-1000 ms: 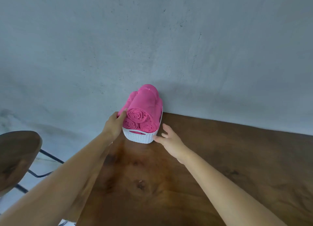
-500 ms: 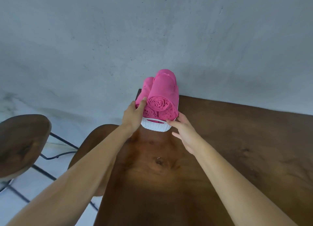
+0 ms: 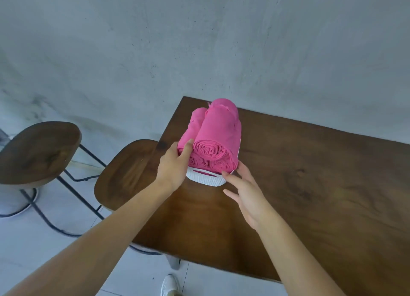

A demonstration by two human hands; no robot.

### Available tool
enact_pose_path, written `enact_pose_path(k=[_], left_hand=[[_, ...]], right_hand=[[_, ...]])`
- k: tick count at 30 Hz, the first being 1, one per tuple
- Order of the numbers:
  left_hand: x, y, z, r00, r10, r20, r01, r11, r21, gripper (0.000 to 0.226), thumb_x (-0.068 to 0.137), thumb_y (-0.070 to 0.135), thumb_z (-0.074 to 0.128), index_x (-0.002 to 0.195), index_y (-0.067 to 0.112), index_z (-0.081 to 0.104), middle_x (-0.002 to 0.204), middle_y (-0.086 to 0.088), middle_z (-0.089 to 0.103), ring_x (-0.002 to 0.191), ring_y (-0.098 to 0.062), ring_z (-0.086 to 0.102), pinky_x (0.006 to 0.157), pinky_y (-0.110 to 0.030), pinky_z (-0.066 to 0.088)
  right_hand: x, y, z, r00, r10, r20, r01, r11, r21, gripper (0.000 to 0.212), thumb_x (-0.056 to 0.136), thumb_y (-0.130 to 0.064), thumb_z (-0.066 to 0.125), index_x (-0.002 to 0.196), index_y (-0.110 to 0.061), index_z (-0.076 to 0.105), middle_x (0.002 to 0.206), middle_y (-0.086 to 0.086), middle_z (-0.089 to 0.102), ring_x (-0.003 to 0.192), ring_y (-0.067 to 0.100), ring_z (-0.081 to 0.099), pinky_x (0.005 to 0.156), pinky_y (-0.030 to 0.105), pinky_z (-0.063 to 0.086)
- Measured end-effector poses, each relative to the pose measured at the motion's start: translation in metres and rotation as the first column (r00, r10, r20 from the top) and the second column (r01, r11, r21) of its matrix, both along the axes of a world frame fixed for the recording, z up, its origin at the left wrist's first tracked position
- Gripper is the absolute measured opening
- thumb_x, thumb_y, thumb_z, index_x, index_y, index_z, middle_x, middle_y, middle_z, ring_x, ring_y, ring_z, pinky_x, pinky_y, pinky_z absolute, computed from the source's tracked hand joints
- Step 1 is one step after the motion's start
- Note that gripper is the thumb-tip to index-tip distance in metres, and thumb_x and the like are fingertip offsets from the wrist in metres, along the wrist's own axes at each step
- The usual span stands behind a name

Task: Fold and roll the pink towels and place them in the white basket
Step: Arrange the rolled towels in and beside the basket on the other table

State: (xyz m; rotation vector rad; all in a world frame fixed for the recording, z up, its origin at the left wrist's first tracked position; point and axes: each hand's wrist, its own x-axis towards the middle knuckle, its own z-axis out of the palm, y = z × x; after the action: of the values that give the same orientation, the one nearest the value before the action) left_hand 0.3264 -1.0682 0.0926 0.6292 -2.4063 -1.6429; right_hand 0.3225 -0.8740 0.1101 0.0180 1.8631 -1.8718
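Left hand [image 3: 175,162] is clamped on the left side of the pink towels [image 3: 219,129], thumb pressed up against the rolled ends, and the rest of the fingers wrap round the side out of sight. The heel of that hand covers the near left corner of the white basket [image 3: 205,179].

Over on the other side, the right hand [image 3: 248,193] is flat and spread, fingers straight. Its fingertips [image 3: 224,173] touch the basket's near right corner and the lower right roll. It is not pinching anything, just touching.

And there are the towels, rolled and stacked in the basket. One fat roll sits on top with its spiral end facing the camera, two more spiral ends show beneath it, and another roll lies along the left behind the thumb. They pile well above the rim, so only the basket's near wall and its handle slot show.

The basket sits centre frame, near the upper left corner of the brown wooden table [image 3: 310,184], which fills the right of the picture.

Just left of the table edge is a wooden stool [image 3: 126,173] on black wire legs, and a second stool [image 3: 37,151] stands at far left. The top half is grey concrete wall [image 3: 199,40], with pale floor tiles [image 3: 33,240] at lower left. A white shoe [image 3: 169,285] peeks in at the bottom edge.
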Motion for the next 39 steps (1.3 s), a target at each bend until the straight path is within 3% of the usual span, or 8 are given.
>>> enact_pose_path(k=[12, 17, 21, 23, 27, 30, 35, 39], left_hand=[[0.118, 0.068, -0.003, 0.997, 0.082, -0.009, -0.081, 0.995, 0.056, 0.046, 0.101, 0.056, 0.039, 0.118, 0.021, 0.062, 0.101, 0.004, 0.071, 0.095, -0.016, 0.069, 0.079, -0.023, 0.058], [0.152, 0.078, -0.005, 0.998, 0.053, -0.016, -0.05, 0.987, 0.155, 0.043, 0.103, 0.051, 0.045, 0.104, 0.015, 0.068, 0.088, -0.001, 0.073, 0.093, -0.018, 0.072, 0.086, -0.032, 0.061], [0.172, 0.084, 0.0, 0.999, 0.003, -0.032, 0.006, 0.965, 0.264, 0.038, 0.102, 0.045, 0.05, 0.104, 0.013, 0.07, 0.094, -0.002, 0.076, 0.097, -0.017, 0.073, 0.088, -0.03, 0.058], [0.178, 0.087, 0.002, 0.999, -0.011, -0.041, 0.023, 0.954, 0.298, 0.038, 0.102, 0.044, 0.051, 0.106, 0.012, 0.07, 0.097, -0.003, 0.077, 0.098, -0.017, 0.073, 0.087, -0.028, 0.058], [0.182, 0.089, 0.009, 0.999, -0.012, -0.052, 0.028, 0.943, 0.33, 0.039, 0.102, 0.041, 0.053, 0.101, 0.006, 0.071, 0.094, -0.009, 0.076, 0.096, -0.022, 0.074, 0.086, -0.032, 0.059], [0.184, 0.089, 0.012, 0.998, 0.003, -0.063, 0.02, 0.931, 0.364, 0.038, 0.103, 0.037, 0.054, 0.091, 0.005, 0.071, 0.085, -0.011, 0.074, 0.089, -0.023, 0.074, 0.078, -0.029, 0.061], [0.187, 0.088, 0.016, 0.998, -0.017, -0.061, 0.039, 0.921, 0.388, 0.04, 0.104, 0.036, 0.051, 0.096, 0.003, 0.072, 0.087, -0.013, 0.074, 0.091, -0.022, 0.074, 0.071, -0.021, 0.059], [0.185, 0.085, 0.017, 0.999, -0.008, -0.035, 0.022, 0.909, 0.417, 0.038, 0.102, 0.038, 0.054, 0.103, 0.004, 0.071, 0.091, -0.009, 0.076, 0.092, -0.02, 0.074, 0.073, -0.022, 0.059]], right_hand=[[0.122, 0.066, -0.002, 0.999, -0.017, 0.049, 0.019, 0.998, -0.054, 0.06, 0.094, -0.027, 0.07, 0.145, -0.038, 0.041, 0.133, -0.016, 0.057, 0.121, 0.006, 0.057, 0.11, 0.041, 0.047], [0.156, 0.08, -0.006, 0.999, -0.043, 0.016, 0.043, 0.999, 0.007, 0.072, 0.077, -0.043, 0.074, 0.142, -0.04, 0.045, 0.136, -0.013, 0.057, 0.124, 0.009, 0.057, 0.107, 0.04, 0.049], [0.163, 0.09, 0.007, 0.998, -0.061, -0.014, 0.061, 0.998, 0.022, 0.051, 0.091, -0.033, 0.071, 0.138, -0.032, 0.051, 0.127, -0.015, 0.063, 0.116, 0.002, 0.058, 0.094, 0.025, 0.05], [0.165, 0.092, 0.015, 0.985, -0.087, -0.149, 0.108, 0.985, 0.135, 0.075, 0.084, -0.041, 0.077, 0.148, -0.036, 0.037, 0.15, -0.014, 0.045, 0.137, 0.008, 0.044, 0.102, 0.032, 0.047], [0.172, 0.077, 0.047, 0.709, 0.189, -0.68, 0.115, 0.92, 0.376, 0.102, 0.08, -0.039, 0.081, 0.153, -0.053, 0.012, 0.162, -0.026, -0.008, 0.153, 0.008, -0.007, 0.115, 0.035, 0.031], [0.167, 0.063, 0.055, 0.505, 0.417, -0.755, 0.133, 0.827, 0.546, 0.095, 0.082, -0.043, 0.079, 0.154, -0.051, 0.017, 0.165, -0.019, -0.014, 0.152, 0.015, -0.019, 0.122, 0.05, 0.027], [0.158, 0.052, 0.037, 0.415, 0.521, -0.746, 0.277, 0.709, 0.649, 0.068, 0.083, -0.055, 0.074, 0.141, -0.041, 0.043, 0.167, -0.001, 0.004, 0.154, 0.032, -0.003, 0.116, 0.058, 0.035], [0.159, 0.052, 0.034, 0.44, 0.411, -0.798, 0.342, 0.745, 0.572, 0.061, 0.076, -0.058, 0.079, 0.121, -0.033, 0.048, 0.161, 0.002, 0.023, 0.15, 0.032, 0.019, 0.111, 0.051, 0.044]])
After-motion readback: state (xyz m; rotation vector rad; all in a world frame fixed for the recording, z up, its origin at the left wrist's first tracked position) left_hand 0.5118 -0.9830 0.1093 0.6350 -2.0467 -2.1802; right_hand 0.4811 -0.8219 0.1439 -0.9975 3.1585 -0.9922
